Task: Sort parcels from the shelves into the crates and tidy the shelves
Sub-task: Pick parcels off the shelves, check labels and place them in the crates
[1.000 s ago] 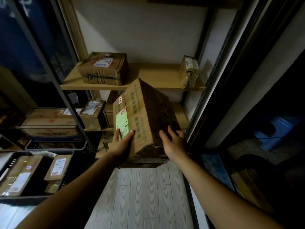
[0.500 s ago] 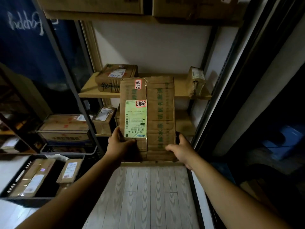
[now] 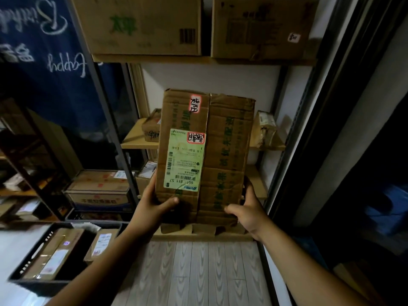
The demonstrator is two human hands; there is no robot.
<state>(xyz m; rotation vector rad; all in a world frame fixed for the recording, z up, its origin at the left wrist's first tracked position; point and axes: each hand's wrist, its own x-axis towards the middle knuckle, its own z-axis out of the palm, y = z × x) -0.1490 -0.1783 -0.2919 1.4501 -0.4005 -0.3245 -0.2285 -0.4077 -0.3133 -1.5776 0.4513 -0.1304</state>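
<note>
I hold the box (image 3: pixel 223 151) upright before the shelves (image 3: pixel 136 143), left hand (image 3: pixel 154 205) and right hand (image 3: pixel 248 209) gripping its lower sides. It has swung up from a tilt, so its label (image 3: pixel 184 160) (pale green) now faces me, readable for picking a crate (image 3: pixel 33 283).

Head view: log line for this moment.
box: upright, label facing camera | left hand: grips its lower left | right hand: grips its lower right | crate: lower left, holds parcels
</note>
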